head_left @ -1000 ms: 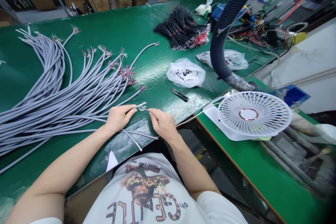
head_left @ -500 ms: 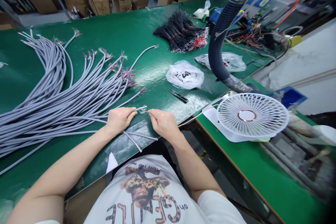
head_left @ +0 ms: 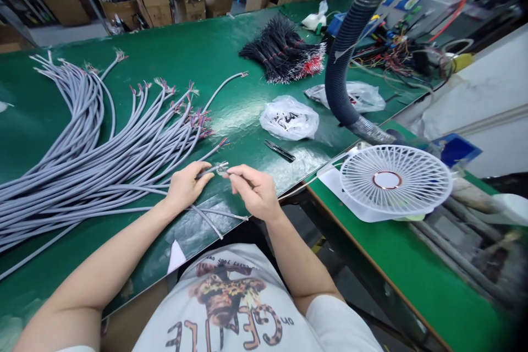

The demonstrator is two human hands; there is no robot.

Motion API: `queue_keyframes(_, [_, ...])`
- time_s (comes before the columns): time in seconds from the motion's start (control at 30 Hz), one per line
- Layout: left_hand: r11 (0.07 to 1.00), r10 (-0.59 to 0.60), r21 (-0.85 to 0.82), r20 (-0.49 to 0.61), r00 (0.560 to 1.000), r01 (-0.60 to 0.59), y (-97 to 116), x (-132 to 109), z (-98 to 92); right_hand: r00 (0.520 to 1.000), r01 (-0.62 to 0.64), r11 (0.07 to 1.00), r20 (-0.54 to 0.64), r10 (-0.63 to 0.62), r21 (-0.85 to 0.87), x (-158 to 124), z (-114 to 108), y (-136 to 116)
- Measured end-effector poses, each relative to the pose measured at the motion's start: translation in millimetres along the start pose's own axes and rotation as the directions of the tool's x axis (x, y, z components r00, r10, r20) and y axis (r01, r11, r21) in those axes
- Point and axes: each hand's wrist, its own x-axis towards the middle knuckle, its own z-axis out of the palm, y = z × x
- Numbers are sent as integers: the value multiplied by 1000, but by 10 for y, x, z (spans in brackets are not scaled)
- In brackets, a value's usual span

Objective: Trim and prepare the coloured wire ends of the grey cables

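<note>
My left hand pinches a grey cable close to its stripped end, where pale strands fan out. My right hand is closed at that end, thumb and forefinger together on the fine shielding strands. To the left lies a big bundle of grey cables, many with red, blue and white wire ends showing. Two loose grey cable ends stick out below my hands near the table edge. Black thread snips lie beyond my right hand.
Beyond the snips sits a plastic bag of small dark parts. Black wire bundles lie farther back. A ribbed hose comes down at right, beside a white fan on a lower green table.
My right hand has shifted slightly left and up, nearer to the left hand, and its fingers have turned around the strands. The left hand stays on the cable.
</note>
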Motion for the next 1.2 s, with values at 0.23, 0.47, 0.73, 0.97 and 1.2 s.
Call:
queue_keyframes(0.23, [950, -189, -249, 30, 982, 190, 45, 78, -128, 996, -54, 966, -76, 36, -252, -50, 114, 281])
queue_keyframes(0.47, [827, -261, -471, 162, 952, 307, 26, 109, -207, 998, -54, 935, -59, 36, -349, 6, 298, 330])
queue_keyframes(0.73, [830, -249, -468, 173, 953, 302, 42, 116, -200, 996, -24, 951, -89, -3, -307, 47, 344, 356])
queue_keyframes(0.97, [829, -243, -472, 177, 954, 299, 18, 115, -189, 993, -13, 972, -116, -15, -234, 41, 375, 409])
queue_keyframes(1.2, [850, -230, -440, 189, 955, 291, 36, 98, -195, 992, 11, 991, -121, -28, -136, 69, 402, 429])
